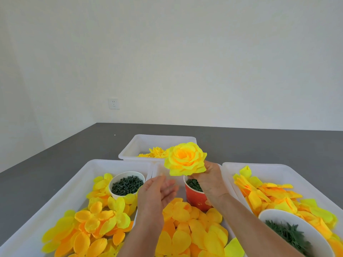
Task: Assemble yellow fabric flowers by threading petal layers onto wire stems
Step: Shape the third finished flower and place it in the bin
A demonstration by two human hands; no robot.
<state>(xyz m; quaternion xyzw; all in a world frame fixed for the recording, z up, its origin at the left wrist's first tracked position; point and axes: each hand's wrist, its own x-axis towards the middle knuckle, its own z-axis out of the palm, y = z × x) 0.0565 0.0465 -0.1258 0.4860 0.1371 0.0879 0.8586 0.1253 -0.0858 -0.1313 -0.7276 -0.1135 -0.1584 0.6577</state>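
White trays (96, 165) hold loose yellow petals (96, 219) and cups of green parts (127, 184), while the right hand (207, 179) grips a finished flower (185, 158) and the left hand (157, 191) hovers open-fingered.

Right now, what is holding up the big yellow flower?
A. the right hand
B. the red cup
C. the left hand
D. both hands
A: the right hand grips the flower from below, while the left hand is open and apart from it.

Assembled yellow fabric flower (185, 158) was fully open, facing up, held above the red cup (196, 199); loose petal layers (187, 229) lay beside the cup.
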